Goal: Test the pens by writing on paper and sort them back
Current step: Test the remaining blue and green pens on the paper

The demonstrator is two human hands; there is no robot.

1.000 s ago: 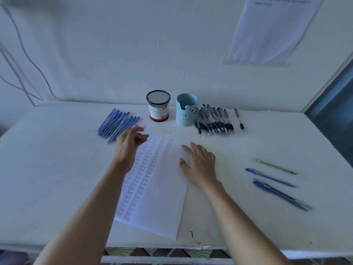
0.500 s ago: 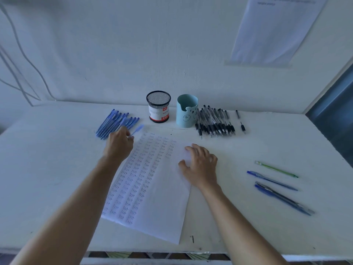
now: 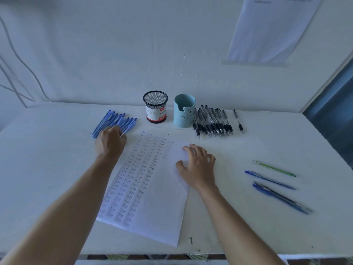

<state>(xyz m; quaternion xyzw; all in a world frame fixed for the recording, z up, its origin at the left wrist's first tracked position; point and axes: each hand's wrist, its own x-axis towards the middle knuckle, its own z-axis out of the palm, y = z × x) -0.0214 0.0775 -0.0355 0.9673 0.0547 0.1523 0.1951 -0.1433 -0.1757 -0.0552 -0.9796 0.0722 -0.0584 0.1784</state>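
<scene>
Head camera looks down at a white counter [image 3: 47, 169]. Nearest is one sheet of paper [image 3: 162, 211] with the word "test" written on it in many rows. The right hand [image 3: 198, 165] rests on the paper's right edge. Its fingers are spread and a little bent, and it holds nothing.

To the right, well apart from the paper, lie four loose pens. They are one green pen [image 3: 274, 168], one blue pen [image 3: 269, 179], and a dark blue pen [image 3: 265, 191] touching a grey pen [image 3: 298, 204].

Farther back, the left hand [image 3: 110, 142] lies on a pile of blue pens [image 3: 112, 119]. Its fingers are hidden, so I cannot tell if it grips one. The pile has about ten pens, but they overlap too much to count right.

At the back stand two cups side by side. One is a black mesh cup [image 3: 155, 107] with a red and white label. The other is a light blue cup [image 3: 184, 113] with a bear face. All the pens I can see lie on the counter, outside the cups.

Just right of the light blue cup is a heap of black pens [image 3: 212, 121], too crossed to count. Two short black pieces [image 3: 240, 127] lie beside it.
</scene>
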